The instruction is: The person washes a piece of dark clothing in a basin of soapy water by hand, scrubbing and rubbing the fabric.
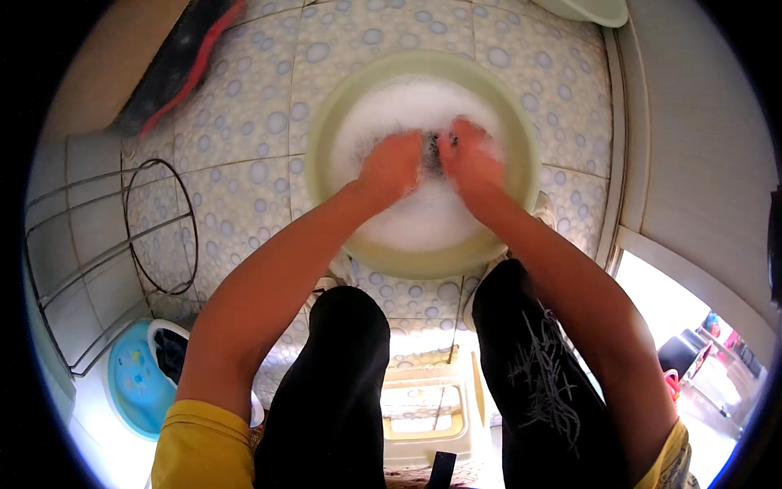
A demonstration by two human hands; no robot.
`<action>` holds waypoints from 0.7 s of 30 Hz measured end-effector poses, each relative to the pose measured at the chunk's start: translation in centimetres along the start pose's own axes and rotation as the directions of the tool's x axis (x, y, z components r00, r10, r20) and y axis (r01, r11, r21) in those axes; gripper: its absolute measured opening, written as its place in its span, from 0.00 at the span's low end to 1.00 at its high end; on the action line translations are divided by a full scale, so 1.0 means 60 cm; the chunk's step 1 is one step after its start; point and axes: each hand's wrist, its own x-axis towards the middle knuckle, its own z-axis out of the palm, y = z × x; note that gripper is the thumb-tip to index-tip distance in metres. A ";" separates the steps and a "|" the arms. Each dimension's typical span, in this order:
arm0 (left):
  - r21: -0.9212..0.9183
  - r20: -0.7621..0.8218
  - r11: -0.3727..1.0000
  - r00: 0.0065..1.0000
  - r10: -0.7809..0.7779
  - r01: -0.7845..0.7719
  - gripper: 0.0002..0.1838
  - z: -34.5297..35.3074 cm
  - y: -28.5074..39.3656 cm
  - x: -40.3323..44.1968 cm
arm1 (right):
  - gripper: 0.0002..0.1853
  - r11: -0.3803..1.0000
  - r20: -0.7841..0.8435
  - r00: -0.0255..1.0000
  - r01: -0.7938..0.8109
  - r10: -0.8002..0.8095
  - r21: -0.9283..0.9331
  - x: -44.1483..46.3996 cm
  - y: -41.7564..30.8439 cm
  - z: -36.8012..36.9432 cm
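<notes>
1. Basin (320, 155) sits at 12 o'clock from the knees (350, 314), likely for two-handed reach.
2. Left hand (393, 167) and right hand (476, 163), clamped on a dark item (433, 155) amid suds (423, 224), apparently steady it.

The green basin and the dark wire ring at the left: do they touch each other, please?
Apart. The head view shows a wide strip of tiled floor between the basin's left rim and the wire ring.

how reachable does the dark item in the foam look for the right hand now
Likely yes: the right hand is right at the dark item, with nothing solid showing between them, though foam may hide part.
</notes>
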 end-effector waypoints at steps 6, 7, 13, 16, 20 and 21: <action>-0.948 0.282 0.133 0.957 -0.070 0.289 0.15 0.002 0.024 -0.024 | 0.11 0.861 0.233 0.972 -0.131 0.015 0.491 0.002 -0.075 -0.082; -0.953 0.290 0.080 0.956 -0.041 0.292 0.15 -0.001 0.030 -0.031 | 0.11 0.884 0.131 0.987 0.023 -0.094 0.466 0.003 -0.082 -0.073; -0.952 0.285 0.121 0.958 0.019 0.281 0.16 -0.012 0.050 -0.037 | 0.11 0.953 -0.033 0.963 0.270 -0.268 0.138 0.024 -0.094 -0.040; -0.933 0.315 0.189 0.949 0.017 0.306 0.17 -0.020 0.047 -0.039 | 0.13 0.975 0.081 0.979 0.174 -0.186 0.137 0.032 -0.100 -0.038; -0.912 0.325 0.269 0.946 0.013 0.309 0.18 -0.027 0.052 -0.043 | 0.17 0.995 0.379 0.925 -0.024 -0.016 0.101 0.068 -0.111 -0.052; -0.911 0.308 0.289 0.951 0.006 0.293 0.19 -0.031 0.057 -0.047 | 0.17 0.995 0.378 0.925 -0.025 -0.016 0.101 0.074 -0.107 -0.045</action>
